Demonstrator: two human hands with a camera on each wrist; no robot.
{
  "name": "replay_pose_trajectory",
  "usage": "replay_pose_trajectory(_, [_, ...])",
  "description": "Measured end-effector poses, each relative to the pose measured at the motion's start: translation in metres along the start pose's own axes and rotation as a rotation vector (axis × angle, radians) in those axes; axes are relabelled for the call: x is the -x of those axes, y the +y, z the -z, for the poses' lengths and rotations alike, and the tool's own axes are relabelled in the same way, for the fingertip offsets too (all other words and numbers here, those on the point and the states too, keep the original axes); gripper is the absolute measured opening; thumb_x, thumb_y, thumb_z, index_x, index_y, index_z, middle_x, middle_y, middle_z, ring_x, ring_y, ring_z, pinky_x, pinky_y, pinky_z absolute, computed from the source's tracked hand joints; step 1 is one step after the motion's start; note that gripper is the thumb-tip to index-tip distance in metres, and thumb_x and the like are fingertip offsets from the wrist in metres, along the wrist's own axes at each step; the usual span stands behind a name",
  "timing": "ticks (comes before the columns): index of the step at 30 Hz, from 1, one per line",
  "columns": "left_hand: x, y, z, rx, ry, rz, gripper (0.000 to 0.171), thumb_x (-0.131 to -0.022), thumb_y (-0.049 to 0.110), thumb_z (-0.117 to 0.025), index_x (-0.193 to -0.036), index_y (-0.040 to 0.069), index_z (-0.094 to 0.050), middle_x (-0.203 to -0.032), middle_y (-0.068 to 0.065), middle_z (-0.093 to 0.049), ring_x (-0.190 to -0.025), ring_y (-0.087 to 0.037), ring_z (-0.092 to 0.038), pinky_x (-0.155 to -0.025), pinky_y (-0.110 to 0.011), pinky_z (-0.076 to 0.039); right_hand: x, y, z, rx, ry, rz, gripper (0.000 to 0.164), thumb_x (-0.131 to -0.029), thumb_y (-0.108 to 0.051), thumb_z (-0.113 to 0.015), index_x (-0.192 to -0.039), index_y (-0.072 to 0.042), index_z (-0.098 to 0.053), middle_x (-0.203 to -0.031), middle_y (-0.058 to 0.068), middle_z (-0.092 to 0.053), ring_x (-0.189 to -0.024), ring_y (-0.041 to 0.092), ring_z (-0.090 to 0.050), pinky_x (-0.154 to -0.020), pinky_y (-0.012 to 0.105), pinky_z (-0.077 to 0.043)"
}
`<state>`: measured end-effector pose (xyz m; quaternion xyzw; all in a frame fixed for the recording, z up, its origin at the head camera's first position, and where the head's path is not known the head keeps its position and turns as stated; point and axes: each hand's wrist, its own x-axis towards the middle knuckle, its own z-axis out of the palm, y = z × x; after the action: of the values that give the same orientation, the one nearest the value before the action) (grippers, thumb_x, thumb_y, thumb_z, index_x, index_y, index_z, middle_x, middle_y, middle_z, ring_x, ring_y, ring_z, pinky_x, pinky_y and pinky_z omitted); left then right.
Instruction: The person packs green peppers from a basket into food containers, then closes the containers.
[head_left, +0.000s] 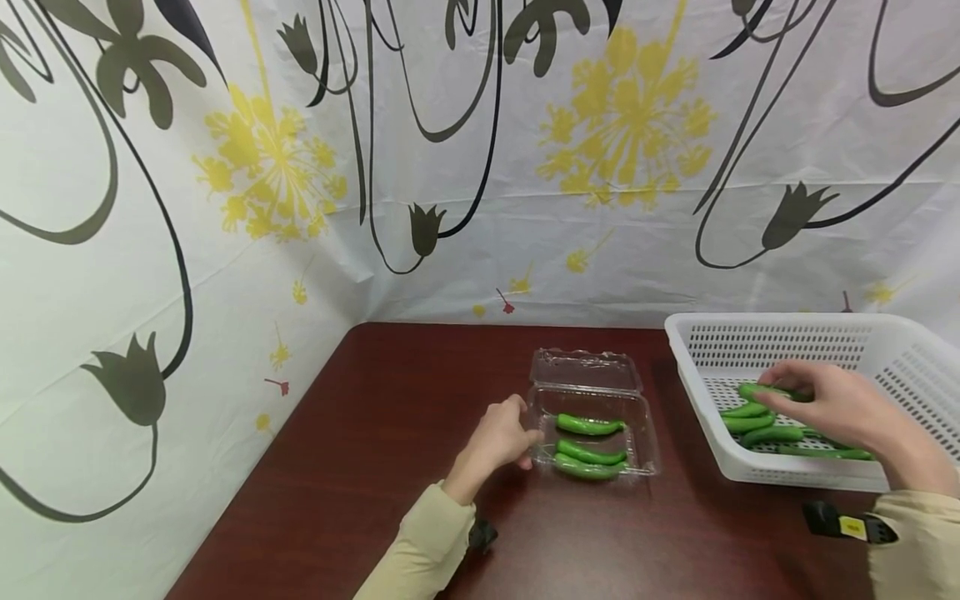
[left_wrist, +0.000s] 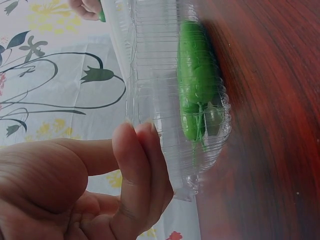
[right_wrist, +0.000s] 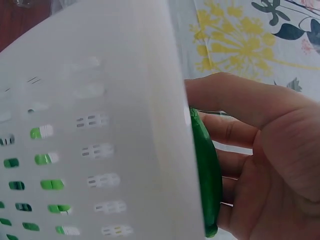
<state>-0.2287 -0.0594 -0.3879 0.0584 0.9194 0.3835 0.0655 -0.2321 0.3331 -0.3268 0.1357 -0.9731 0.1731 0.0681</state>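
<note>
Picking from the Basket (head_left: pixel 810 473)

The right hand (head_left: pixel 840 404), reaching into the white basket, holds a green pepper (right_wrist: pixel 210 180) between thumb and fingers. The left hand (head_left: pixel 498 433) pinches the edge of the clear container (head_left: pixel 641 417) (three peppers (head_left: pixel 588 426) lie inside, the lid (head_left: pixel 585 371) open). The step in hand seems to be picking; next probably calls for a lift clear of the basket and a gentle placement.

A gap over the dark-red desk (head_left: pixel 685 467) runs between the clear rectangular plastic box (head_left: pixel 592 402) and the white perforated plastic basket (head_left: pixel 795 472). The basket's wall blocks low crossing.
</note>
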Motion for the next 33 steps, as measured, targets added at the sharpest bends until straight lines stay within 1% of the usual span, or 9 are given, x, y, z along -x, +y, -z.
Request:
replay_pose_trajectory(2, [0.000, 0.000, 0.000, 0.002, 0.000, 0.003, 0.046, -0.081, 0.015, -0.069, -0.119, -0.003, -0.048, -0.055, -0.002, -0.056, -0.036, -0.008, -0.056, -0.076, -0.027, -0.050, 0.000, -0.002, 0.000, 0.000, -0.004, -0.006, 0.037, -0.082, -0.047, -0.063, -0.099, -0.014, -0.063, -0.096, 0.009, -0.067, -0.078, 0.020, -0.062, -0.065, 0.044, -0.045])
replay_pose_trajectory(4, [0.000, 0.000, 0.000, 0.004, -0.001, 0.004, 0.046, -0.081, 0.015, -0.069, -0.119, -0.003, -0.048, -0.055, -0.002, -0.057, -0.036, -0.008, -0.056, -0.075, -0.027, -0.050, -0.001, -0.004, 0.000, 0.003, -0.009, -0.010, 0.038, -0.082, -0.048, -0.062, -0.099, -0.014, -0.063, -0.096, 0.009, -0.067, -0.079, 0.023, -0.063, -0.065, 0.045, -0.045])
replay_pose_trajectory(9, [-0.001, 0.000, 0.000, -0.005, 0.002, 0.002, 0.046, -0.081, 0.015, -0.069, -0.118, -0.002, -0.048, -0.054, -0.002, -0.056, -0.035, -0.008, -0.055, -0.076, -0.027, -0.049, -0.001, -0.009, 0.001, -0.002, 0.000, 0.004, 0.037, -0.082, -0.048, -0.062, -0.099, -0.015, -0.063, -0.094, 0.006, -0.067, -0.079, 0.021, -0.062, -0.066, 0.045, -0.046])
replay_pose_trajectory(12, [-0.001, 0.000, -0.001, -0.011, 0.004, 0.003, 0.046, -0.081, 0.016, -0.069, -0.118, -0.002, -0.048, -0.054, -0.002, -0.056, -0.035, -0.007, -0.055, -0.078, -0.028, -0.049, -0.001, -0.013, 0.000, -0.006, 0.016, 0.028, 0.035, -0.083, -0.045, -0.063, -0.099, -0.014, -0.063, -0.094, 0.006, -0.067, -0.080, 0.021, -0.062, -0.068, 0.045, -0.046])
replay_pose_trajectory(16, [-0.002, -0.001, -0.001, -0.012, 0.008, 0.004, 0.045, -0.081, 0.016, -0.069, -0.117, -0.002, -0.048, -0.056, -0.002, -0.056, -0.035, -0.007, -0.055, -0.078, -0.029, -0.049, -0.002, -0.018, -0.001, -0.020, 0.030, 0.061, 0.034, -0.083, -0.041, -0.065, -0.100, -0.011, -0.063, -0.096, 0.008, -0.066, -0.081, 0.024, -0.062, -0.069, 0.046, -0.046])
replay_pose_trajectory(18, [-0.002, -0.001, -0.001, -0.011, 0.010, 0.003, 0.046, -0.081, 0.016, -0.069, -0.117, -0.002, -0.048, -0.056, -0.002, -0.056, -0.035, -0.007, -0.055, -0.078, -0.028, -0.049, -0.002, -0.020, -0.002, -0.019, 0.051, 0.085, 0.031, -0.082, -0.038, -0.066, -0.099, -0.011, -0.063, -0.093, 0.007, -0.067, -0.079, 0.021, -0.062, -0.067, 0.043, -0.046])
replay_pose_trajectory(20, [-0.001, -0.001, -0.001, -0.009, 0.012, 0.000, 0.046, -0.081, 0.016, -0.070, -0.117, -0.003, -0.049, -0.057, -0.002, -0.056, -0.035, -0.007, -0.055, -0.076, -0.027, -0.050, -0.003, -0.021, -0.002, -0.011, 0.077, 0.109, 0.027, -0.081, -0.036, -0.068, -0.096, -0.014, -0.064, -0.091, 0.004, -0.067, -0.076, 0.013, -0.060, -0.065, 0.039, -0.046])
replay_pose_trajectory(24, [-0.002, 0.000, -0.001, -0.006, 0.012, -0.003, 0.046, -0.081, 0.016, -0.070, -0.117, -0.003, -0.049, -0.060, -0.003, -0.057, -0.035, -0.008, -0.055, -0.072, -0.026, -0.050, -0.003, -0.024, -0.004, 0.009, 0.117, 0.151, 0.019, -0.079, -0.034, -0.071, -0.090, -0.019, -0.064, -0.084, -0.005, -0.065, -0.069, -0.003, -0.053, -0.060, 0.031, -0.045])
replay_pose_trajectory(33, [-0.001, -0.001, 0.000, 0.003, 0.005, -0.006, 0.047, -0.081, 0.015, -0.070, -0.118, -0.004, -0.048, -0.061, -0.004, -0.057, -0.035, -0.008, -0.055, -0.072, -0.026, -0.050, -0.004, -0.033, -0.007, -0.027, 0.113, 0.177, 0.017, -0.081, -0.031, -0.070, -0.089, -0.019, -0.063, -0.081, -0.010, -0.063, -0.071, -0.004, -0.055, -0.063, 0.028, -0.046])
